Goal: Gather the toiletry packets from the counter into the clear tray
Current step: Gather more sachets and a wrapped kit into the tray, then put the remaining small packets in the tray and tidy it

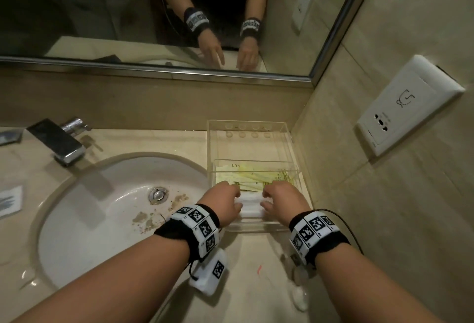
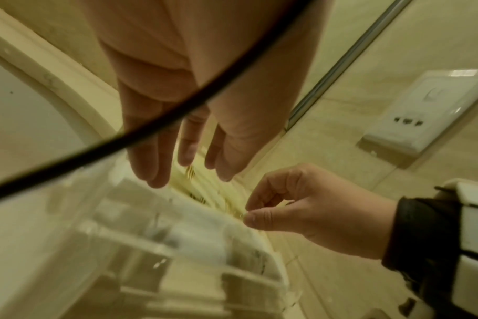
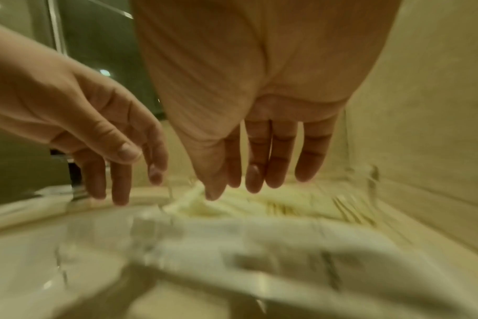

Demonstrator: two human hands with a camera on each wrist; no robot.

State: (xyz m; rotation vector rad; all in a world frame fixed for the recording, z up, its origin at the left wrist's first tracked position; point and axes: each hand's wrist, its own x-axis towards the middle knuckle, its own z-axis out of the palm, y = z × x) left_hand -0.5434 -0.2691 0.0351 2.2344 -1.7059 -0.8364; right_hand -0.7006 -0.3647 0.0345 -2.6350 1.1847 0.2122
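Both hands, left hand [image 1: 223,203] and right hand [image 1: 281,200], hover slack-fingered and empty over the clear tray's [image 1: 287,143] near edge, above the white packet [image 1: 251,206].

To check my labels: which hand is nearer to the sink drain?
Left. The left hand is just right of the drain; the right hand lies beyond it, toward the wall.

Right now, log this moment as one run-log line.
stage: placing | left hand: open over white packet | right hand: open, same packet | clear tray: holds yellow packets
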